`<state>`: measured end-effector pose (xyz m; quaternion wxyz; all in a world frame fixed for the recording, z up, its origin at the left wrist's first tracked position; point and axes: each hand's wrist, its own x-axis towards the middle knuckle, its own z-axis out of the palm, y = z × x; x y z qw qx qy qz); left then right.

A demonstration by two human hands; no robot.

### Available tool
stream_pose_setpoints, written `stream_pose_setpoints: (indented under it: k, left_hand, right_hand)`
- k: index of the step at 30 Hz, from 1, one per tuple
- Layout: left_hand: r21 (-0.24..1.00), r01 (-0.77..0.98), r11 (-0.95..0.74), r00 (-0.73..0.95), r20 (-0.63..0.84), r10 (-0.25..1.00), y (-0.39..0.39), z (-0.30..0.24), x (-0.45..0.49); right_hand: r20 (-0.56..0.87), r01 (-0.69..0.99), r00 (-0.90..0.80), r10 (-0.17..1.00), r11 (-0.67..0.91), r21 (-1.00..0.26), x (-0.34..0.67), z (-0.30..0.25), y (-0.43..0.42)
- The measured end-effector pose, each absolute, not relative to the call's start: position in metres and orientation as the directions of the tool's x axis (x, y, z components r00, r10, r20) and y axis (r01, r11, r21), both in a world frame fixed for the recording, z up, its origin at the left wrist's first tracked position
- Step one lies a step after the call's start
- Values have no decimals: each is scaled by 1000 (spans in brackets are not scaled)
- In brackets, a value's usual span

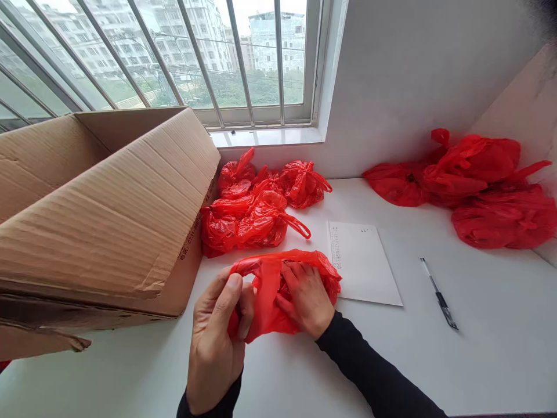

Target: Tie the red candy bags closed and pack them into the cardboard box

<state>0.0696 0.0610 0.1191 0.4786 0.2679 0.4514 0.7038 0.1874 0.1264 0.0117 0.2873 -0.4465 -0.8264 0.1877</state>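
A person's left hand [217, 342] pinches the rim of an open, thin, glossy red plastic bag [268, 293] between thumb and bent fingers, while the right hand [310, 305] reaches into its mouth, those fingers partly bent, their tips hidden; whether they grip anything cannot be told. The bag sits on a smooth white tabletop [491, 354], directly under the right fingers and just right of the left ones. Such a reach is best served by a firm but gentle left pinch, holding the mouth wide without stretching the film, and by a right hand moving low and flat so that no knuckle snags the rim. Just beyond the fingers lies a cluster of shiny, crinkled, knotted red plastic bags [261, 217], their handles standing in loops. Left of the left fingers looms a large, open, ribbed brown cardboard box [108, 223], its flap edges creased. Close to the right fingers, on their right, rests a flat white rectangular paper pad [369, 267]; farther right lie a slim clear-and-black pen [439, 295] and a rounded, softly wrinkled heap of red plastic bags [472, 171].
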Motion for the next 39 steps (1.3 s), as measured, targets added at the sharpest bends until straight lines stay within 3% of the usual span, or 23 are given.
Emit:
stream_pose_setpoints:
  k: [9,13,15,21,27,39]
  left_hand:
    - [918,-357,-172,-494,-30,869,68,117,62]
    - [923,-351,-158,-511,-48,858,69,120,60]
    - [924,-349,-158,-533,-57,844,69,120,59]
    - [922,-350,-166,-517,-42,855,72,117,57]
    - [919,-359,-164,-501,-42,864,74,114,56]
    - [921,-349,-173,-522,-38,852,76,109,54]
  right_hand:
    - [282,525,-403,871,472,-709,197,23,130]
    - [203,243,-428,881,329,-912,211,37,135]
    - [165,136,-465,870,255,-957,216,40,137]
    - [192,355,-568,800,449,-820,207,21,137]
    - [198,450,-554,808,491,-746,192,9,129]
    - [242,356,-514,823,461,-813,194,19,124]
